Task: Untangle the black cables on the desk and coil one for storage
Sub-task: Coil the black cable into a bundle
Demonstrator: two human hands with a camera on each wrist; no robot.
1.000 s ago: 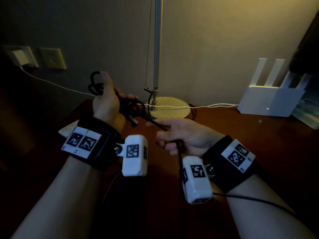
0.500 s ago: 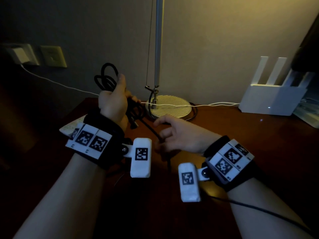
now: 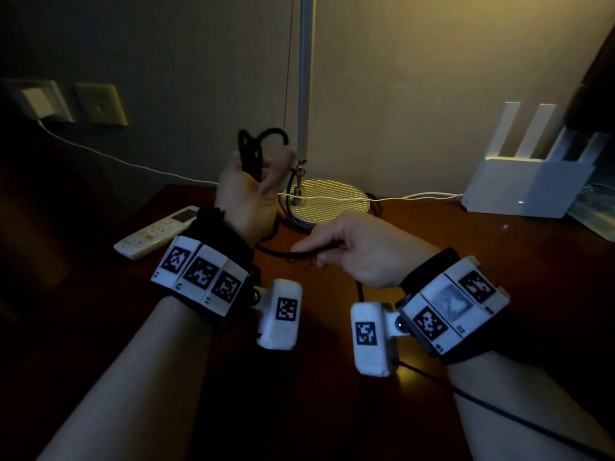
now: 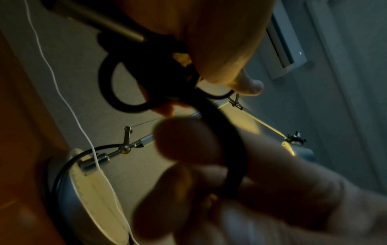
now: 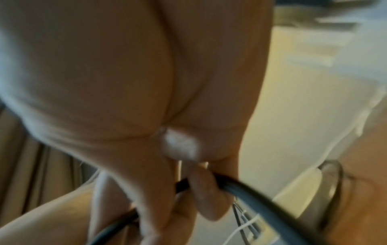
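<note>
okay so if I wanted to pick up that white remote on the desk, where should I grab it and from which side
Grip the white remote across its narrow middle, fingers on the two long edges, coming from above. It lies flat on the desk, slanted, left of the left hand, so pinching across its width looks likeliest to hold.

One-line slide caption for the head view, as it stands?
Left hand grips black cable loops while right hand pinches the trailing strand above the brown wooden desk.

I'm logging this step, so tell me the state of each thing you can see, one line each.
Left hand: raised, gripping coil.
Coil: black cable loops, bunched above the fist.
Right hand: low, pinching the cable tail.
Tail: slack between hands.
Remote: lying flat on desk.
Router: one light on.
</note>
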